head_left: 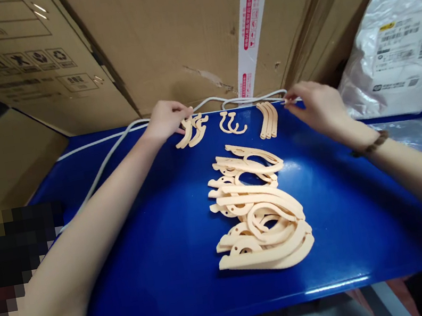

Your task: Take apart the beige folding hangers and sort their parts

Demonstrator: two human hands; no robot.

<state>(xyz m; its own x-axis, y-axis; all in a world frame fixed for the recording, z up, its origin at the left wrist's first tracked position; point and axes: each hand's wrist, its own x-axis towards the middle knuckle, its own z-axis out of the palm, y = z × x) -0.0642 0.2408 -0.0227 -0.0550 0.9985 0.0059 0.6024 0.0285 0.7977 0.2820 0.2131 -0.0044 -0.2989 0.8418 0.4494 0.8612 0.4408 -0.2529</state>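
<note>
My left hand (169,118) is at the back left of the blue table, its fingers closed on one of the curved beige pieces (194,132) grouped there. My right hand (313,103) is at the back right, thumb and fingertips pinched together on something too small to make out. Between the hands lie beige hooks (233,123) and a row of curved beige strips (268,120). Nearer to me, a pile of folded beige hanger-like parts (258,198) overlaps down the middle of the table.
The blue table (159,263) backs onto a cardboard box (183,38). A white cable (108,161) runs along the back and left. At right stands a white plastic-wrapped package (399,51) with clear plastic below it. Another carton (17,66) is at left.
</note>
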